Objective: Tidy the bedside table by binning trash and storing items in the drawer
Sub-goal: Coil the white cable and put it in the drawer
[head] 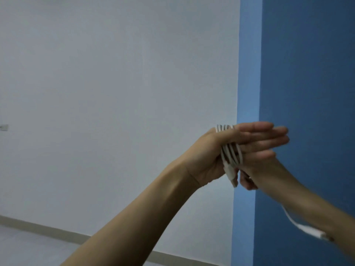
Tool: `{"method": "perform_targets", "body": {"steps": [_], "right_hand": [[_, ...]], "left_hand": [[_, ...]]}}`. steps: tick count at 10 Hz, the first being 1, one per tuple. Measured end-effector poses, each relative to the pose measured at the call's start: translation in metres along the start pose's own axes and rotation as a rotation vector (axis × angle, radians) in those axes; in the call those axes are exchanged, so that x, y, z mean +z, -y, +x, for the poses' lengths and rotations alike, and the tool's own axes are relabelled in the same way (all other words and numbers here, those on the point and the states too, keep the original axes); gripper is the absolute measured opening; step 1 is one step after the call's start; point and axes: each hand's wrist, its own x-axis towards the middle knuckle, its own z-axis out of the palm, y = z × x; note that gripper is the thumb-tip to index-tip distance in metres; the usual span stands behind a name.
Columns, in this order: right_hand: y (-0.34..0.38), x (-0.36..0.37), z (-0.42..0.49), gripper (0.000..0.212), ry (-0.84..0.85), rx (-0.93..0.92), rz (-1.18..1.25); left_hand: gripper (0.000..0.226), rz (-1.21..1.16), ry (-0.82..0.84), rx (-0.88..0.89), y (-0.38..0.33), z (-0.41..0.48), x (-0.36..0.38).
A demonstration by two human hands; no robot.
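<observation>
The left hand point(215, 156) lies flat and open, its fingers point(265, 135) straight and together, and it carries the white cable point(231, 152) as several turns wrapped round the palm. The right hand point(255, 167) sits against the underside of that coil; it is blurred, but its fingers look curled round the cable.

Nearest the camera, the loose end point(315, 234) of the cable, which ends in a plug, dangles below the right forearm, so the winding is not finished. Both forearms rise from the lower edge and meet at mid-height, the left from the lower left and the right from the lower right. The left palm is turned on edge to act as a spool.

Beyond the hands there is only a white wall point(115, 93), a blue wall point(307, 73) and a skirting strip point(57, 233) by the floor.

By my reading the task is partway through. One item is being bundled for storage, and the last stretch needs wrapping before it goes in the drawer. The bedside table, drawer and bin are out of view, so what else is done cannot be told.
</observation>
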Motion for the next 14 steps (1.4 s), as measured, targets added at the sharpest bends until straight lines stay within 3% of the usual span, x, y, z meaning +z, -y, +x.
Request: {"method": "perform_targets", "body": {"steps": [1, 2, 3, 4, 5, 6, 7, 8, 10, 11, 12, 14], "right_hand": [[-0.004, 0.008, -0.008, 0.024, 0.089, 0.072, -0.077], [0.0, 0.006, -0.018, 0.018, 0.177, 0.044, -0.229], [0.014, -0.012, -0.026, 0.023, 0.246, -0.056, -0.536], [0.021, -0.027, -0.021, 0.036, 0.179, -0.307, -0.838], [0.024, -0.054, -0.011, 0.055, 0.057, -0.693, -1.02], [0.026, -0.067, -0.005, 0.044, -0.028, -0.861, -1.057], [0.035, -0.074, 0.006, 0.018, -0.225, -1.02, -1.113], [0.034, -0.071, 0.014, 0.015, -0.258, -1.044, -1.042], [0.021, -0.05, 0.015, 0.015, -0.042, -0.586, -0.317], [0.015, -0.041, 0.007, 0.028, 0.275, -0.355, 0.158], [0.013, -0.041, 0.005, 0.043, 0.384, -0.314, 0.352], [0.012, -0.044, 0.008, 0.046, 0.21, -0.424, 0.256]], "left_hand": [[0.039, 0.171, -0.19, 0.083, -0.004, -0.001, -0.013], [0.038, 0.294, -0.226, 0.062, -0.01, -0.004, -0.02], [0.036, 0.505, -0.214, -0.014, -0.01, -0.009, -0.022], [0.033, 0.642, -0.163, -0.057, -0.006, -0.009, -0.021], [0.03, 0.702, -0.082, -0.089, -0.005, -0.011, -0.017], [0.032, 0.684, 0.017, -0.106, -0.003, -0.013, -0.014], [0.025, 0.546, 0.138, -0.137, 0.002, -0.018, -0.005], [0.028, 0.418, 0.167, -0.148, 0.004, -0.02, 0.002], [0.037, 0.207, 0.139, -0.114, 0.002, -0.024, 0.006], [0.025, 0.131, 0.199, -0.083, -0.002, -0.024, 0.011], [0.016, 0.08, 0.251, -0.075, -0.005, -0.024, 0.017], [0.027, 0.085, 0.241, -0.139, -0.004, -0.027, 0.02]]}}
